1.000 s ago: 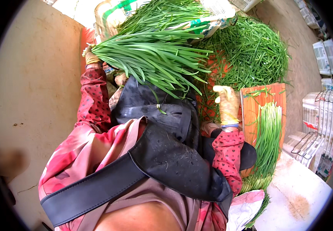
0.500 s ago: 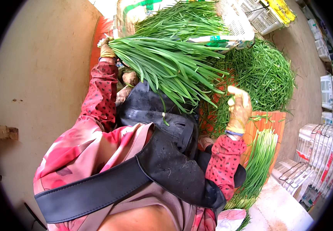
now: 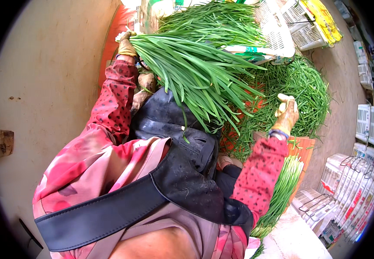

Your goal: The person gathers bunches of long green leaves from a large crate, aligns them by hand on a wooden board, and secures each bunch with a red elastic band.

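My left hand [image 3: 127, 45], in a soiled yellowish glove, is closed round the pale stem ends of a large bunch of garlic chives [image 3: 195, 73]. The green leaves fan out to the right across my dark apron [image 3: 152, 118], their tips hanging down. My right hand [image 3: 286, 113], gloved too, is above the near side of a loose heap of thin green leaves [image 3: 303, 84]. Its fingers are half bent and somewhat apart, with nothing visible between them. Below that forearm lies a neat row of chives [image 3: 277, 203], pale ends outward, partly hidden by my sleeve.
A white plastic crate [image 3: 277, 32] with more chives laid inside stands ahead. Another crate [image 3: 301, 26] with yellow material is beyond it at the right. Several stacked white crates [image 3: 351, 185] line the right side. A pale wall or panel [image 3: 53, 86] is on the left.
My right hand has moved right, further over the loose leaf heap. My left hand still grips the chives and sits slightly higher and further right in view; the whole view has shifted a little.
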Available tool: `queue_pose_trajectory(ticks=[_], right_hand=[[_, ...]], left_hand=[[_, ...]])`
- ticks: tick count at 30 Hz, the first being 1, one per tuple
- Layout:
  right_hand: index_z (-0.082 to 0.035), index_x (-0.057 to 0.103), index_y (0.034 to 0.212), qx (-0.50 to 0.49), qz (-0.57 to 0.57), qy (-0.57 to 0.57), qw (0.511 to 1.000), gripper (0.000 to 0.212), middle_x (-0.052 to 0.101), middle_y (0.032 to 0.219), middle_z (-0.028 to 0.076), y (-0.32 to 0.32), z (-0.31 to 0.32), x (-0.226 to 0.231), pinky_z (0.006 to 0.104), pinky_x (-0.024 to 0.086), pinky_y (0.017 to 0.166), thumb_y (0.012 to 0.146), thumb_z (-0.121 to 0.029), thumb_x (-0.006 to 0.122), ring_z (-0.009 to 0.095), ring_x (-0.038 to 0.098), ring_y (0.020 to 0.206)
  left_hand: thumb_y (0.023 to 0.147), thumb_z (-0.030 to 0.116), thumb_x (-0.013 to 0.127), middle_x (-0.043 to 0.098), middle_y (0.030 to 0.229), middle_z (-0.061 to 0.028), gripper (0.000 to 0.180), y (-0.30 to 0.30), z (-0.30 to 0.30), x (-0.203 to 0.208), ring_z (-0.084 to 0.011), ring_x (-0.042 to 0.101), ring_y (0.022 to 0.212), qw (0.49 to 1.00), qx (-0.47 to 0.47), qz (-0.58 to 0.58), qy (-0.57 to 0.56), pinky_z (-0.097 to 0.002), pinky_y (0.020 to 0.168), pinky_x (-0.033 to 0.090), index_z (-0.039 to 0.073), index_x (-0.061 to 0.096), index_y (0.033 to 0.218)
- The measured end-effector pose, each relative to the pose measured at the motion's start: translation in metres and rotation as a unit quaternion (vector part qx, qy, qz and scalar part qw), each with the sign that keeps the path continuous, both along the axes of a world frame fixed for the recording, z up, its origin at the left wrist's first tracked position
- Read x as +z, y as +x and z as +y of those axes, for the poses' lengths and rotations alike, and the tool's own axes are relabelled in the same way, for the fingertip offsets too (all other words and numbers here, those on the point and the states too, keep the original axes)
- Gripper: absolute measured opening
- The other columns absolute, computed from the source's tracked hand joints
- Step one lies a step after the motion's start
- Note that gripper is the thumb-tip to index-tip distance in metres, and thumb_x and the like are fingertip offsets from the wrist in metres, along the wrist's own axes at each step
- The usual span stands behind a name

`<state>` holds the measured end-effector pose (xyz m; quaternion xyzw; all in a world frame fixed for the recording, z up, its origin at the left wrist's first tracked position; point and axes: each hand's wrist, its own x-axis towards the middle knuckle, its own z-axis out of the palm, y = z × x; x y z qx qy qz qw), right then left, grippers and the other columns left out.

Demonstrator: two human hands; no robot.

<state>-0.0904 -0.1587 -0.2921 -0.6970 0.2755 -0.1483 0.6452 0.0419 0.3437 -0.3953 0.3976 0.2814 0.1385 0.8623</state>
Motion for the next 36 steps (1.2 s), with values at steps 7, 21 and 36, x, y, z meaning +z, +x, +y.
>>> queue_pose_trajectory(ticks=[7,21,36], right_hand=[[-0.013,0.062,0.077,0.300,-0.070,-0.487,0.818,0.034,0.060,0.061,0.005,-0.015,0.137,0.026,0.0347,0.046,0.048,0.084,-0.046,0.061,0.023,0.058,0.050],[-0.006,0.066,0.099,0.351,0.092,-0.033,0.931,0.031,0.065,0.079,0.003,-0.092,0.085,0.013,0.0231,0.044,0.053,0.091,-0.035,0.057,0.008,0.055,0.055],[-0.001,0.054,0.120,0.158,0.020,0.173,0.972,0.044,0.064,0.091,0.007,-0.094,0.050,-0.056,0.0175,0.044,0.050,0.089,-0.032,0.059,0.006,0.053,0.057]], left_hand=[[0.076,0.020,0.057,0.063,0.073,-0.0115,0.015,0.000,0.019,-0.008,-0.0289,0.059,0.063,1.000,0.018,0.006,-0.004,-0.0400,0.064,0.052,0.005,0.057,0.074],[0.079,0.023,0.056,0.064,0.075,-0.0155,0.019,0.007,0.034,-0.010,-0.0317,0.060,0.063,0.999,-0.009,0.030,-0.012,-0.0450,0.064,0.051,0.005,0.056,0.075],[0.077,0.029,0.054,0.064,0.098,-0.0200,0.052,-0.002,0.049,-0.017,-0.0296,0.062,0.085,0.978,-0.142,-0.141,-0.064,-0.0420,0.084,0.050,-0.010,0.056,0.110]])
